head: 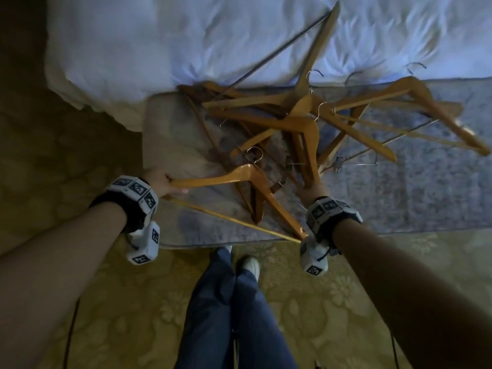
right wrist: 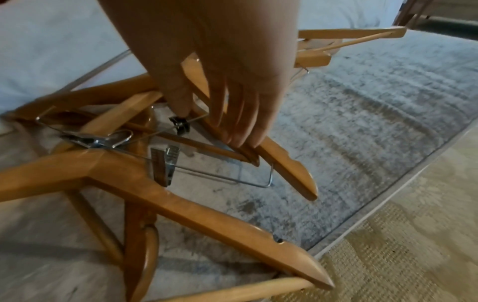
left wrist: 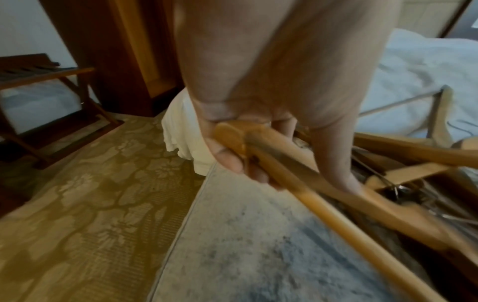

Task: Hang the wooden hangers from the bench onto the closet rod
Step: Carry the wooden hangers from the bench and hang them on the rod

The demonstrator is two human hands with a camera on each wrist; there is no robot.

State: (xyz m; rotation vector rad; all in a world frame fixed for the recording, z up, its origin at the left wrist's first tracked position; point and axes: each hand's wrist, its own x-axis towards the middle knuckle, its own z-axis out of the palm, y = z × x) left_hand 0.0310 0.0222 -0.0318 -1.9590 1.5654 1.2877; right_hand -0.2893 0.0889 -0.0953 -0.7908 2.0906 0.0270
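Note:
Several wooden hangers [head: 306, 115] lie tangled on a grey-blue padded bench [head: 426, 187]. My left hand [head: 170, 183] grips one end of the nearest hanger [head: 247, 171], fingers curled round the wood [left wrist: 240, 151]. That hanger's other arm [right wrist: 181, 204] reaches toward my right wrist. My right hand [head: 310, 189] is at the lower arm of a second hanger [head: 308, 145]. Its thumb is on one side of that arm [right wrist: 284, 163] and its fingers [right wrist: 240, 132] lie along the other, pinching it. Metal clips and wire bars [right wrist: 165, 163] sit beneath.
A bed with white covers [head: 186, 35] lies behind the bench. Patterned yellow carpet [head: 80, 155] covers the floor, and my legs [head: 226, 302] stand at the bench's front edge. A wooden luggage rack [left wrist: 38, 81] and a dark wooden cabinet [left wrist: 116, 51] stand to the left.

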